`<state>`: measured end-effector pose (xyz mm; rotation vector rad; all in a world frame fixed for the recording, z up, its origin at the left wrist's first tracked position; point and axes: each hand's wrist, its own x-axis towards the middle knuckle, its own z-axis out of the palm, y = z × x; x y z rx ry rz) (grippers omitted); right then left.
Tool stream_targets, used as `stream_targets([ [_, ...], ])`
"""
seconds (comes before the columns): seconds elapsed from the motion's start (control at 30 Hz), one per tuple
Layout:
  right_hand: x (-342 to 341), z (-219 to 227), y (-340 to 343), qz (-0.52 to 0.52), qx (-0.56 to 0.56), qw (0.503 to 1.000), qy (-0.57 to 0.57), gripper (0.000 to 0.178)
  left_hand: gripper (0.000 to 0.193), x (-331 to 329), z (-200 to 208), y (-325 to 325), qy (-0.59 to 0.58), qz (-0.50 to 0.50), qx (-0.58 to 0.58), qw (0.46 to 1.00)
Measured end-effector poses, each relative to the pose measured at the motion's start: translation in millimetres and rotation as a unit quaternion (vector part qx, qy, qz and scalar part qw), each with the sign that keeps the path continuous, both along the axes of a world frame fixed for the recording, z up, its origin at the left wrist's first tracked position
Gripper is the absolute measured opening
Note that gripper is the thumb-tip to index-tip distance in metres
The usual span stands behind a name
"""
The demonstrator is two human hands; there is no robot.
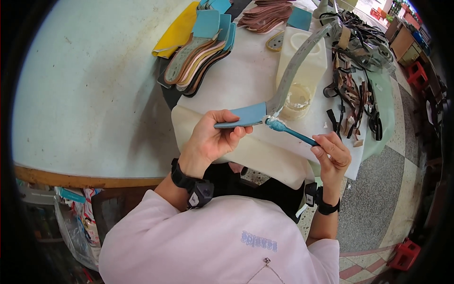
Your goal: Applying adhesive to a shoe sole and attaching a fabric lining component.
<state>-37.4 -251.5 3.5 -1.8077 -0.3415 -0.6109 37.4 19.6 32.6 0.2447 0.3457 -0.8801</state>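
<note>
My left hand (210, 137) is closed on the blue end of a shoe insole (246, 115), thumb on top and fingers beneath. The insole's long grey part rises from there, curving up and away to the right. Between the fingertips of my right hand (334, 154) is the thin handle of a teal brush (294, 132). Its head, coated in whitish paste, touches the insole where blue meets grey. Just behind stands a cut-open white plastic jug (319, 59) with pale paste (298, 100) in its opening, partly covered by the insole.
A fanned stack of insoles (198, 59) with blue ends lies at the back left beside yellow material (177, 29). Brownish-pink pieces (265, 16) are stacked at the back. Dark strips and scraps (354, 90) are heaped on the right. Red stools (405, 254) stand on the floor.
</note>
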Motion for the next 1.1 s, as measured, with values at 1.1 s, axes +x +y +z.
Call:
stream_targets([
  [1.1,4,15,-6,-0.035,-0.003,0.999,-0.031,0.023,0.025,-6,-6,4,0.008,-0.03,0.017,0.999],
])
